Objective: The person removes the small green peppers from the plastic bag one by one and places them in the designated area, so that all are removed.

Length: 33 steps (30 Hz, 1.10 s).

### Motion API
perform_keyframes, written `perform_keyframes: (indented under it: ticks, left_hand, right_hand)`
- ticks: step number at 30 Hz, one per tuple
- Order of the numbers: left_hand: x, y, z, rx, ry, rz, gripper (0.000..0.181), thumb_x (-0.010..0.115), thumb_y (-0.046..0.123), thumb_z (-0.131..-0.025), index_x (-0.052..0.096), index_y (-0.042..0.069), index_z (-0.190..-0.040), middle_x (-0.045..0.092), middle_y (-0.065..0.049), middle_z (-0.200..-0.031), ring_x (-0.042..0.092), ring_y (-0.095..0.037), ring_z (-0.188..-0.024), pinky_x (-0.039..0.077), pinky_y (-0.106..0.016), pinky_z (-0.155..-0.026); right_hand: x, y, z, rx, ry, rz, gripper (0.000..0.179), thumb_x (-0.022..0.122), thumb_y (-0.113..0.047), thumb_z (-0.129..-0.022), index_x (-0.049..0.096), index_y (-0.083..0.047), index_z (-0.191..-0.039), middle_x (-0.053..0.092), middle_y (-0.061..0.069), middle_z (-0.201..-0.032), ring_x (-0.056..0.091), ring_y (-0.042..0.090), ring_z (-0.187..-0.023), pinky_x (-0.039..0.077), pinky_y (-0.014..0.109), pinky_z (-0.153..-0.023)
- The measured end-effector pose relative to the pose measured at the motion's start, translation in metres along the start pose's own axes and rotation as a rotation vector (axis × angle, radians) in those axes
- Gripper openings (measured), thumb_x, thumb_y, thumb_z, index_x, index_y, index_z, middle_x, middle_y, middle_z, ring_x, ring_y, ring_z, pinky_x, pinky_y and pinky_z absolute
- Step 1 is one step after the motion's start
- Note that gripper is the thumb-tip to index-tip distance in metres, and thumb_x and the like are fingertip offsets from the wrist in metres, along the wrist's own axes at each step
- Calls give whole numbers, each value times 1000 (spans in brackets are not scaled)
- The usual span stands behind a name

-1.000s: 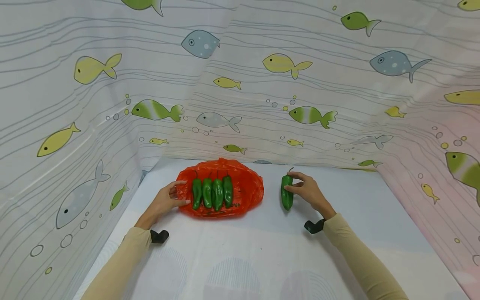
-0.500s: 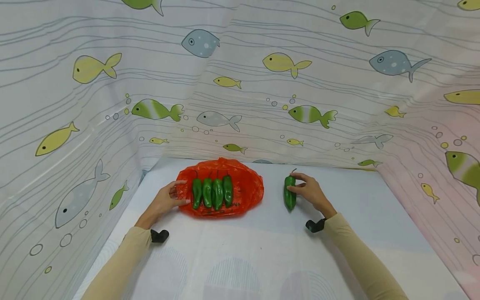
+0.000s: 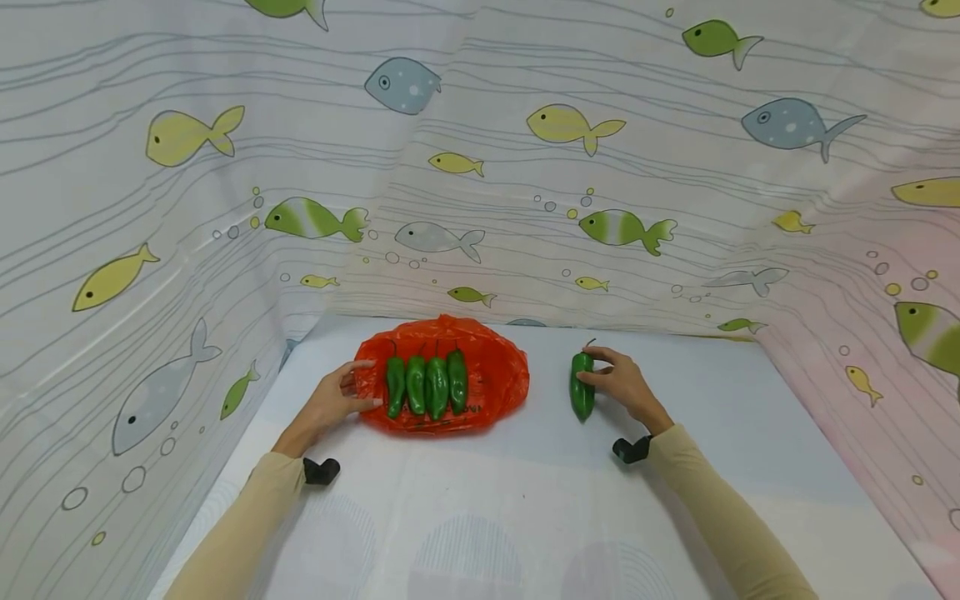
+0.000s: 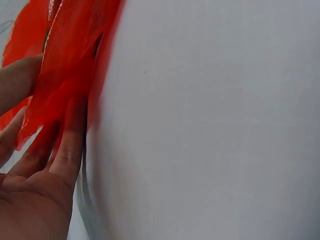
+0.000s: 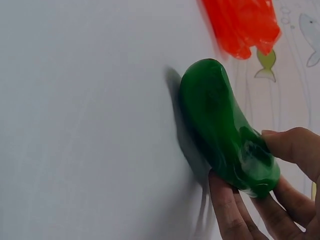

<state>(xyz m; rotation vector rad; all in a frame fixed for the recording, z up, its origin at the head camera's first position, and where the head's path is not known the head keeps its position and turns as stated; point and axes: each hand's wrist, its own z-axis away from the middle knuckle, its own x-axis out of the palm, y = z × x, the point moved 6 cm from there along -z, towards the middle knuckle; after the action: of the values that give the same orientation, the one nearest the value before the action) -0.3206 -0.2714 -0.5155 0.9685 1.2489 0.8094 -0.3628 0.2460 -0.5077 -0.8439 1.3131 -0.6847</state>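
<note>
My right hand (image 3: 621,385) pinches a long green chili pepper (image 3: 581,392) near its stem end, right of the bag. In the right wrist view, thumb and fingers lie on either side of the glossy pepper (image 5: 215,115), which is close over the white surface. My left hand (image 3: 333,398) holds the left edge of a red plastic bag (image 3: 497,379). The left wrist view shows some fingers (image 4: 70,145) behind the thin red plastic (image 4: 75,65). Several green peppers (image 3: 437,390) lie side by side on the open bag, stems away from me.
A white table surface (image 3: 465,500) stretches in front of both arms. Fish-print sheeting (image 3: 510,192) rises at the back and on both sides. Dark wrist mounts (image 3: 632,451) sit by each sleeve cuff.
The right hand and its pepper have shifted slightly to the right, away from the bag. The left hand, bag and peppers on it stay in place.
</note>
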Motion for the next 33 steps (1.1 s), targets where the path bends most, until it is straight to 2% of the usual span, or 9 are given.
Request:
perform_keyframes:
  ticks: [4,7,15,20,27,33]
  left_hand:
    - [1,1,0,-3,-8,16,80,85,12,-86,42,6,-154,49,-28,-144,53,-43,-126,50,-38,-96]
    - [0,0,0,-7,-10,16,81,85,11,-86,42,7,-154,49,-29,-145,52,-43,-128,50,-38,-97]
    - [-1,-1,0,-6,-1,-3,79,86,12,-86,44,7,-153,48,-29,-145,51,-44,-128,48,-43,-100]
    - [-1,-1,0,2,-1,-10,79,86,13,-85,45,7,-152,49,-29,-144,52,-43,-127,49,-40,-98]
    - [-2,-3,0,2,4,-15,78,86,13,-85,46,7,-152,51,-28,-141,53,-41,-123,49,-34,-93]
    - [-1,-1,0,11,-4,2,79,86,12,-85,45,6,-152,50,-30,-143,51,-44,-128,48,-39,-98]
  right_hand:
    - [-1,3,-1,13,5,7,64,76,-29,-95,50,-11,-151,49,13,-153,58,35,-123,53,45,-92]
    - [-2,5,-1,21,7,1,67,76,-31,-95,48,-9,-152,48,16,-154,57,36,-125,50,46,-95]
    - [-3,8,-1,35,-8,-9,68,75,-34,-96,47,-7,-153,48,17,-154,57,36,-126,49,48,-97]
    - [-2,10,-1,51,-9,-17,68,75,-35,-96,48,-8,-153,49,17,-154,60,34,-123,47,52,-100]
    - [-2,12,0,45,-6,-28,69,75,-37,-96,49,-7,-152,49,16,-153,63,32,-119,47,48,-97]
    - [-3,8,3,35,-6,-9,70,75,-39,-95,48,-8,-152,48,16,-154,59,36,-125,43,56,-105]
